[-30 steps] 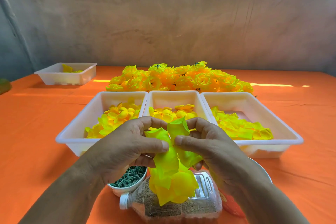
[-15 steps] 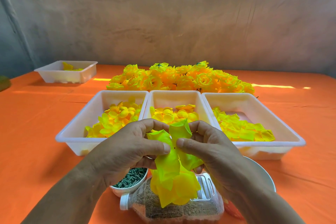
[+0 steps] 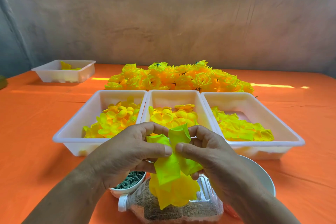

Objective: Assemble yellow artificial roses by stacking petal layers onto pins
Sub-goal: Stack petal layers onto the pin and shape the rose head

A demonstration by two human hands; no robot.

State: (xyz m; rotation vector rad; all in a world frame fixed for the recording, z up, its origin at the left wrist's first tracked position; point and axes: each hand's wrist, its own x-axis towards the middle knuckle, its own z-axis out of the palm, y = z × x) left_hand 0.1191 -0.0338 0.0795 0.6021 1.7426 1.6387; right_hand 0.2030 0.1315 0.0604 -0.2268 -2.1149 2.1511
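we see the yellow petal layer (image 3: 172,172) held up in front of the middle tray (image 3: 174,94) — our left hand (image 3: 127,154) and right hand (image 3: 209,152) both pinch it, thumb tips nearly meeting at its centre (any pin there is hidden). below sit a bowl of green pins (image 3: 130,182) and a plastic bottle (image 3: 178,209); finished roses (image 3: 180,78) lie heaped beyond the trays on the orange table (image 3: 36,114).

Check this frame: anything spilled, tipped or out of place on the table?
One thing: the clear plastic bottle with a white cap lies on its side at the near edge, granules inside, none visibly spilled. The three white trays sit aligned; both hands pinch the yellow petal layers.
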